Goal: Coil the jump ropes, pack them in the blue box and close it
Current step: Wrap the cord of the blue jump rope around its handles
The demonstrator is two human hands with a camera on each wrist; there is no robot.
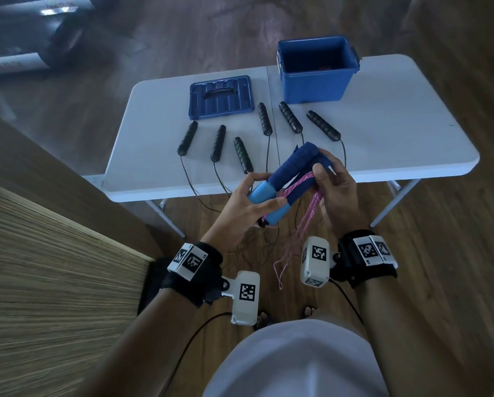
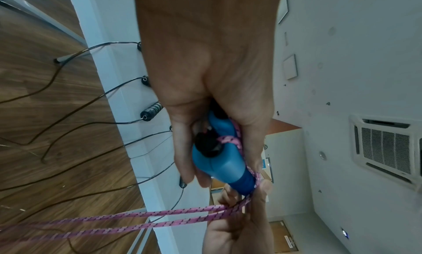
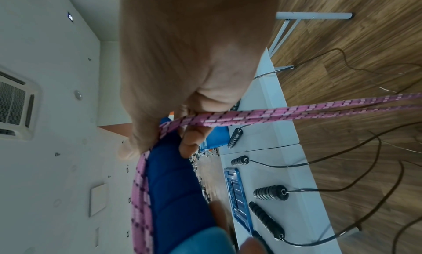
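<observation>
Head view: left hand point(image 1: 248, 202) grips the light-blue ends of two dark-blue foam jump-rope handles point(image 1: 293, 170); right hand point(image 1: 336, 193) pinches the pink braided rope point(image 1: 305, 216) against them. Left wrist view alone shows the rope knotted at a black end cap point(image 2: 206, 144). Open blue plastic box point(image 1: 318, 71) stands at the white folding table's point(image 1: 397, 144) far edge, its lid point(image 1: 221, 96) beside it, six black handles point(image 1: 264, 118) nearer, above a wooden floor.

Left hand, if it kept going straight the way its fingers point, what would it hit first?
Probably the right hand. The left hand grips the blue handles with fingers aimed across toward it, the pink rope between them. Depth is hard to judge.
</observation>
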